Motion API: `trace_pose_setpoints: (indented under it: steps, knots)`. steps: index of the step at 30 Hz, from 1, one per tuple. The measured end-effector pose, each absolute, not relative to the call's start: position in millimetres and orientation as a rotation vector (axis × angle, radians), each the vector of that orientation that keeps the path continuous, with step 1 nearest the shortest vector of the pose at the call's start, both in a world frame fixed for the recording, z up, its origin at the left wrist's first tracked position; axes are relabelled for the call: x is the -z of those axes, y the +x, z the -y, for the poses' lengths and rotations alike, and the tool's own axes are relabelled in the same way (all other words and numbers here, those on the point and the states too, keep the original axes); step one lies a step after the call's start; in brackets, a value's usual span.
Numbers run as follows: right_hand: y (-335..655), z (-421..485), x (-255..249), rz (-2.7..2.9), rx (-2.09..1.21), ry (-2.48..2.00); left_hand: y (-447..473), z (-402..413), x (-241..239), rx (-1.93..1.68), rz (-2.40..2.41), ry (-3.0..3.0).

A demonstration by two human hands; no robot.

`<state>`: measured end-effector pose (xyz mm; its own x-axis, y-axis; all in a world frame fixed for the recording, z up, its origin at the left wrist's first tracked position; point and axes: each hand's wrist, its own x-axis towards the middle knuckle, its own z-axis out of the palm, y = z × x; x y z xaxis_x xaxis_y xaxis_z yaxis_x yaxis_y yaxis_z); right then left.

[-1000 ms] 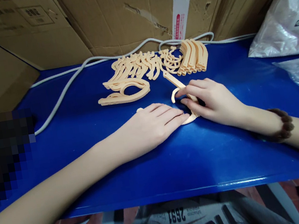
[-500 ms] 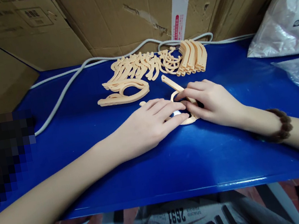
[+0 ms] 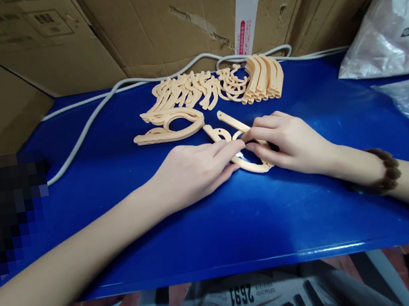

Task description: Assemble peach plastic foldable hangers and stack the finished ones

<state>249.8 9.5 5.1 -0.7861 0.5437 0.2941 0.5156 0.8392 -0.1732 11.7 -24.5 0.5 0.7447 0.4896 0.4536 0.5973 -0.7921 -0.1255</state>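
Note:
Both hands meet at the middle of the blue table (image 3: 241,230). My left hand (image 3: 195,170) lies over a peach plastic hanger piece (image 3: 217,132), its fingers curled onto the part. My right hand (image 3: 289,141) pinches a second peach plastic piece (image 3: 232,121) where it joins a curved peach arm (image 3: 254,167) lying under both hands. The spot where the parts meet is partly hidden by my fingertips. A dark bead bracelet (image 3: 386,175) circles my right wrist.
Behind the hands lie a finished peach hanger (image 3: 169,127), a spread of loose hanger parts (image 3: 194,89) and a tight stack of curved arms (image 3: 264,76). A white cable (image 3: 80,137) runs along the back. Cardboard boxes (image 3: 174,17) wall the rear; plastic bags (image 3: 391,28) sit right.
My left hand has drawn back toward me and curled, uncovering the peach piece beneath it. The straight piece in my right hand has shifted slightly left.

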Motion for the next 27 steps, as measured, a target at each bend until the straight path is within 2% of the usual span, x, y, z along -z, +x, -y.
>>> trace_pose_setpoints:
  steps: [27]
  knots:
    - [249.9,-8.1,-10.2,2.658,-0.200,-0.729,10.8,27.3,-7.2,0.518,0.970,-2.762]
